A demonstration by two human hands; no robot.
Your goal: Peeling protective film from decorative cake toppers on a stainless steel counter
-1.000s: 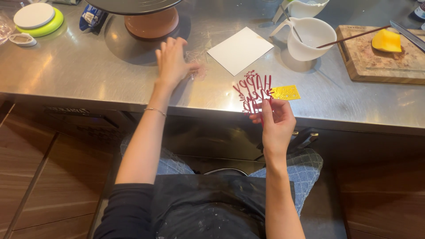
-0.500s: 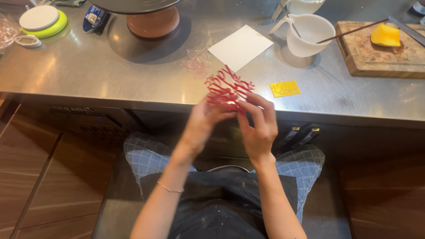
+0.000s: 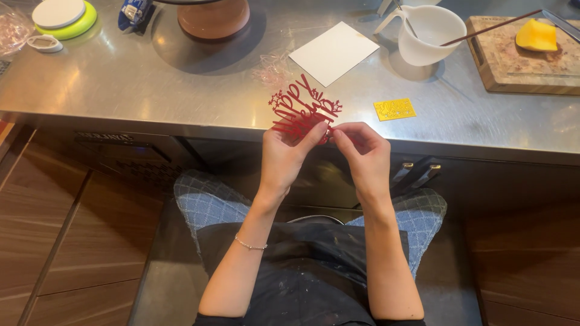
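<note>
While the person's dark apron (image 3: 302, 271) fills the near foreground below the steel counter (image 3: 151, 90), both hands are raised together just in front of the counter's front edge, pinching a red cut-out letter topper (image 3: 305, 108) between them. The left hand (image 3: 287, 157) grips the topper's lower edge with thumb and fingers closed on it, and the right hand (image 3: 362, 151) meets it from the other side, fingertips closed on the same lower right corner, so neither hand is free. The topper fans up and away from the hands, over the counter's front edge, its long axis running left to right and tilted slightly; it lies directly beyond the fingertips of both hands, the left a little more under it than the right. Just beyond the edge, on the counter to the right of the topper, lies a small yellow cut-out plaque (image 3: 394, 109), nearer the right hand and apart from it. Farther back on the counter are a white square card (image 3: 333, 52) and a crumpled bit of clear film (image 3: 272, 66). Farther still stand a white jug (image 3: 432, 33), a wooden board (image 3: 525, 60) carrying a yellow lump (image 3: 536, 35), a brown turntable base (image 3: 213, 18), and a green-rimmed white lid (image 3: 60, 15) at the far left.
</note>
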